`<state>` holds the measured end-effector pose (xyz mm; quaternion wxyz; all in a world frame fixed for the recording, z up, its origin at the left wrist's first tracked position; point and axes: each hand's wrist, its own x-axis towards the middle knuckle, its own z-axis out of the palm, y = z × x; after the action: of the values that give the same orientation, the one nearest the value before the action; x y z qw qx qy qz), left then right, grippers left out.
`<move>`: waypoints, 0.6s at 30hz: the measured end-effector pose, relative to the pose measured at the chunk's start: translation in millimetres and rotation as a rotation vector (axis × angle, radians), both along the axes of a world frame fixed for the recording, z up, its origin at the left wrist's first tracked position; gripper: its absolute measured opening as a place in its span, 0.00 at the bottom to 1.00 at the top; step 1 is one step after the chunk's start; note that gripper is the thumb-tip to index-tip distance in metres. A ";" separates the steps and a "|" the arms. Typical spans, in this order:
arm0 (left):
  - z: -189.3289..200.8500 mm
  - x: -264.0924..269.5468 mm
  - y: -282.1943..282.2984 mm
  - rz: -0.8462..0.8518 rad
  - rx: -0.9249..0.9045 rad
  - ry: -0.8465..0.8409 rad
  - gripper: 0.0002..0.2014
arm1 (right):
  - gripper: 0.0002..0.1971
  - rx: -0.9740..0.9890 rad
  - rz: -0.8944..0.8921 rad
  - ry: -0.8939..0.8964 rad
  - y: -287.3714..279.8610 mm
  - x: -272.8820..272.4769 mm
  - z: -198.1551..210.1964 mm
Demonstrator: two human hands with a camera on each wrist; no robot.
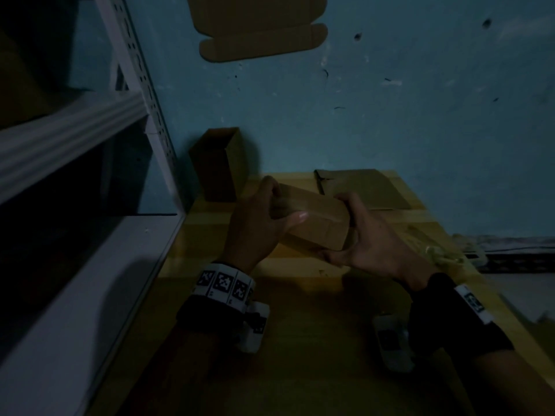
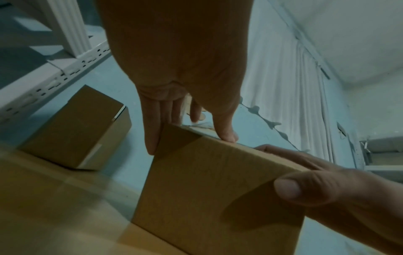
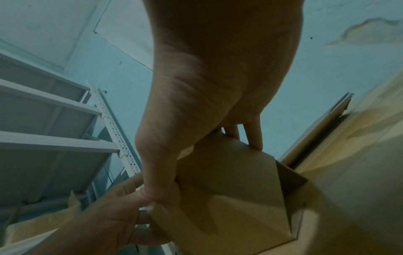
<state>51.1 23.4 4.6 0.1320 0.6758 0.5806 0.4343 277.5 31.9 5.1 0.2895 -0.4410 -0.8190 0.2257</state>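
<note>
I hold a small brown cardboard box (image 1: pixel 315 223) with both hands a little above the yellow wooden table (image 1: pixel 300 325). My left hand (image 1: pixel 255 223) grips its left end, thumb across the top face and fingers round the far side. My right hand (image 1: pixel 369 244) grips the right end. In the left wrist view the left hand (image 2: pixel 179 69) reaches down onto the box (image 2: pixel 218 189), and the right hand (image 2: pixel 338 189) has its thumb on the near face. In the right wrist view the right hand (image 3: pixel 207 86) clasps the box (image 3: pixel 229 189), whose end flap stands partly open, with the left hand (image 3: pixel 98 215) below.
Another cardboard box (image 1: pixel 216 166) stands upright at the table's back left, against the blue wall. A stack of flat cardboard (image 1: pixel 363 187) lies at the back. A flat die-cut blank (image 1: pixel 258 25) shows higher on the wall. A white metal shelf rack (image 1: pixel 75 175) borders the table's left side.
</note>
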 end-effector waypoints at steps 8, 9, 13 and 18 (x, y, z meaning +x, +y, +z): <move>-4.8 -1.4 8.5 -0.091 0.131 0.135 0.21 | 0.48 0.007 -0.002 -0.017 0.9 -2.5 0.0; -4.8 -2.1 8.7 -0.096 0.132 0.137 0.21 | 0.48 0.001 0.001 -0.008 0.8 -2.2 -0.3; -2.2 -5.3 8.0 -0.111 0.132 0.095 0.23 | 0.48 0.004 -0.009 -0.006 1.5 -1.8 -2.0; -1.2 -9.1 7.2 -0.093 0.071 0.016 0.23 | 0.47 -0.003 0.001 0.005 2.7 0.3 -1.6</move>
<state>42.1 30.6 3.4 0.1234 0.7098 0.5341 0.4425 277.8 34.6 3.6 0.2906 -0.4407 -0.8181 0.2281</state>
